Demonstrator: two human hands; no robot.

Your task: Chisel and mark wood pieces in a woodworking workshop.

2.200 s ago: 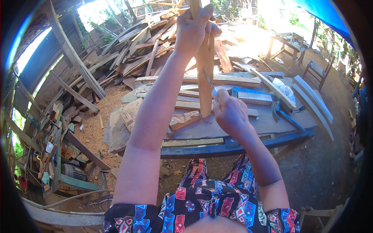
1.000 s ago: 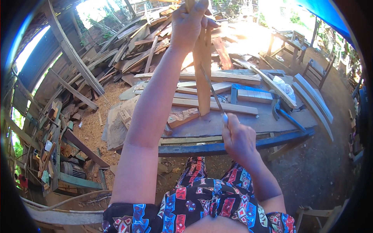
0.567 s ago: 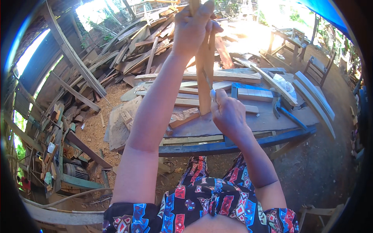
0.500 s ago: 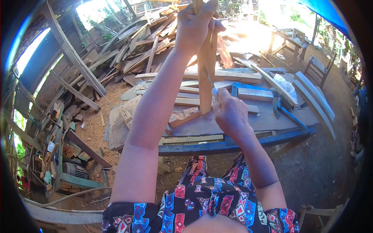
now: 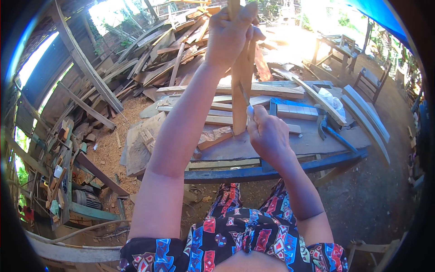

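Note:
My left hand [image 5: 232, 38] is closed around the upper part of a long, flat wooden board [image 5: 240, 102], which stands upright with its lower end on the worktable [image 5: 312, 145]. Lower down, my right hand [image 5: 269, 136] is closed on the pale handle of a knife [image 5: 244, 95]. The narrow metal blade points up and lies against the board's right side. Most of the handle is hidden in my fingers. Beside the board's foot rests a rough wood block [image 5: 214, 137].
A hammer [image 5: 336, 134] with a blue handle lies on the table's right, near a white plastic bag [image 5: 333, 99]. Sawn strips [image 5: 258, 90] lie across the tabletop. Behind is a heap of scrap wood [image 5: 167, 54]; sawdust [image 5: 111, 152] covers ground at the left.
My left hand and the board's top have shifted slightly right and down. The knife blade still rests against the board, a little lower than before.

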